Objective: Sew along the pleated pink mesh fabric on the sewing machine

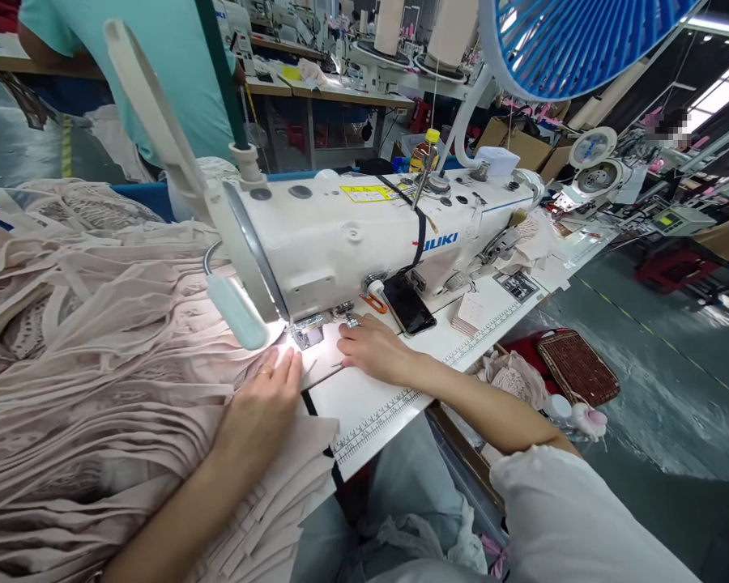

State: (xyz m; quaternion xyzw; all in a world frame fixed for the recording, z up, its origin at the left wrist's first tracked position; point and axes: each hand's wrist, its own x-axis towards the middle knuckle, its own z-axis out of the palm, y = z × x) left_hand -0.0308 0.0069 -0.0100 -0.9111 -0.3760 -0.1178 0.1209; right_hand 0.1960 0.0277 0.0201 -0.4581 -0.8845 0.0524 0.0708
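Left hand [266, 398] laid flat, fingers extended together, pressed on pink fabric [97, 324]. Right hand [370, 348] flat, fingers loosely spread, fabric strip [321, 366] pinned beside presser foot [309, 330]; nothing clasped.

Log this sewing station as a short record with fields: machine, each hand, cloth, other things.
Machine: white Juki industrial sewing machine, its lamp lighting the needle area
Left: left hand open, palm down on the pale pink fabric strip before the metal presser foot; ring on one finger
Right: right hand open, fingers flat beside the foot
Cloth: heap of pale pink fabric strips left of the machine
Table: white ruled tabletop; black smartphone lying flat on it
Background: person in teal shirt; blue fan guard
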